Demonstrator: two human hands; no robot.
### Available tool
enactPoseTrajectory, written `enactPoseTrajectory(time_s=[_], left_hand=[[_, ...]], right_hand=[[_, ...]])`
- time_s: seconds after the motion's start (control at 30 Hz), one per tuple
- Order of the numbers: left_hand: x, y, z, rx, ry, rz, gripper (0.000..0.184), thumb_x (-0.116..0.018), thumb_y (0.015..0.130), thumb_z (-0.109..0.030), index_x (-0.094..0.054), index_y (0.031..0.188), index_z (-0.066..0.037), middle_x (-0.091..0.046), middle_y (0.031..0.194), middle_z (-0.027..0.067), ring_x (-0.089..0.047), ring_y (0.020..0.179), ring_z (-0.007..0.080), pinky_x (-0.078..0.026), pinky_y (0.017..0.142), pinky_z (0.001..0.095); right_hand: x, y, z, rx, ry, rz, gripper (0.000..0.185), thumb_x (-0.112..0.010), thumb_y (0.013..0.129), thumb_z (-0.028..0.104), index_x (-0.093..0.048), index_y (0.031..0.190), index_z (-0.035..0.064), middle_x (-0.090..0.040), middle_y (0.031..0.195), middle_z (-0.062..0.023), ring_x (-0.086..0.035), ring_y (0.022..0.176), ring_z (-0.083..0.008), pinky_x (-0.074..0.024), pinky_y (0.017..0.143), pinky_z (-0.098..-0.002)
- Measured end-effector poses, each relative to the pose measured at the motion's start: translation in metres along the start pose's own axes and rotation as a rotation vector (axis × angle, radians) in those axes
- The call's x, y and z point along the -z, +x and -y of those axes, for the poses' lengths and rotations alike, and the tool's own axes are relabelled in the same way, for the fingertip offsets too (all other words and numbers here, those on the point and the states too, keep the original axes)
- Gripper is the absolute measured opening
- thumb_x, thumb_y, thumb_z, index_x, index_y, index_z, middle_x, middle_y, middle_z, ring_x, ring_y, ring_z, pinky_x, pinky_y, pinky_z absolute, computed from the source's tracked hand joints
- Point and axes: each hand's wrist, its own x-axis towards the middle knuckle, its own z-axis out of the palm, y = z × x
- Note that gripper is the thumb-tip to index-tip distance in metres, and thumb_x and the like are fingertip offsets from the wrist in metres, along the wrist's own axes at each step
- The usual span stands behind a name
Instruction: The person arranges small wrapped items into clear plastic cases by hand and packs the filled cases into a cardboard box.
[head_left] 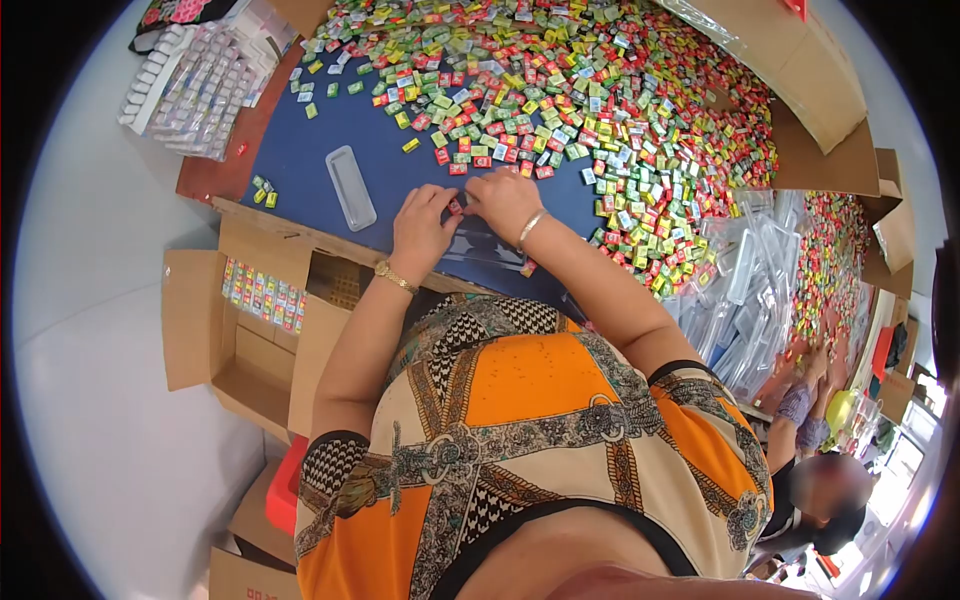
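Over the near edge of the blue table top, my left hand (425, 222) pinches a small red box (455, 207) between thumb and fingers. My right hand (506, 204) is close beside it, its fingers drawn together; what lies in them, if anything, is hidden. Below both hands is a clear plastic tray (482, 247), partly covered by the right arm. Another clear tray (350, 187), long and narrow, lies to the left of my left hand. Loose small boxes (484, 161) in red, green and yellow spread just beyond my fingertips.
A large heap of small boxes (640, 110) covers the far and right table. Clear plastic trays (745, 270) pile up at right. An open carton (255, 350) with packed rows stands at left, wrapped packs (195, 95) behind. Another person's arms (800, 405) reach in at right.
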Motion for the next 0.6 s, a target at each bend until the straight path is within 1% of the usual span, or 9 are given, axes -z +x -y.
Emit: enactPoseTrajectory(time_s=[0.1,0.13,0.23,0.37,0.53,0.6], left_hand=[[0.005,0.000,-0.004,-0.032,-0.011,0.018,0.039,-0.080,0.072,-0.011,-0.069,0.109,-0.008,-0.061,0.101,0.0050,-0.060,0.098,0.0262,-0.052,0.083,0.0374],[0.006,0.001,-0.005,-0.030,-0.013,0.018,0.039,-0.080,0.072,-0.011,-0.069,0.109,-0.008,-0.061,0.101,0.0050,-0.060,0.098,0.0262,-0.052,0.083,0.0374],[0.004,0.006,-0.006,-0.053,-0.041,0.061,0.043,-0.081,0.073,-0.011,-0.067,0.114,-0.007,-0.062,0.105,0.0064,-0.060,0.100,0.0275,-0.051,0.085,0.0378],[-0.003,0.011,-0.006,-0.120,-0.037,0.128,0.043,-0.081,0.073,-0.012,-0.067,0.114,-0.008,-0.061,0.106,0.0061,-0.060,0.101,0.0271,-0.052,0.085,0.0376],[-0.003,0.008,-0.020,-0.159,-0.024,0.178,0.043,-0.081,0.074,-0.012,-0.067,0.115,-0.009,-0.061,0.106,0.0059,-0.059,0.101,0.0271,-0.052,0.086,0.0374],[0.003,0.005,-0.024,-0.129,-0.034,0.162,0.041,-0.080,0.075,-0.012,-0.068,0.114,-0.009,-0.061,0.106,0.0056,-0.059,0.101,0.0271,-0.052,0.086,0.0375]], right_hand=[[0.012,-0.026,-0.015,-0.072,0.122,-0.099,0.034,-0.079,0.073,0.020,-0.067,0.103,0.0119,-0.065,0.098,-0.0065,-0.063,0.098,-0.0282,-0.0536,0.079,-0.0400],[0.015,-0.035,-0.020,-0.071,0.121,-0.096,0.034,-0.079,0.073,0.020,-0.067,0.103,0.0119,-0.065,0.098,-0.0065,-0.063,0.098,-0.0282,-0.0536,0.079,-0.0400],[0.022,-0.059,-0.033,-0.082,0.089,-0.179,0.042,-0.081,0.071,0.017,-0.066,0.109,0.0099,-0.063,0.102,-0.0093,-0.064,0.097,-0.0302,-0.0537,0.080,-0.0414],[0.002,-0.057,-0.035,-0.081,0.127,-0.202,0.047,-0.082,0.069,0.013,-0.065,0.113,0.0080,-0.061,0.106,-0.0106,-0.064,0.097,-0.0313,-0.0536,0.083,-0.0419],[-0.004,-0.051,-0.037,-0.050,0.212,-0.190,0.044,-0.081,0.070,0.009,-0.065,0.111,0.0060,-0.062,0.103,-0.0116,-0.064,0.097,-0.0322,-0.0534,0.084,-0.0414],[0.006,-0.052,-0.045,-0.116,0.303,-0.165,0.041,-0.080,0.072,0.008,-0.066,0.110,0.0053,-0.062,0.102,-0.0122,-0.064,0.097,-0.0320,-0.0536,0.083,-0.0411]])
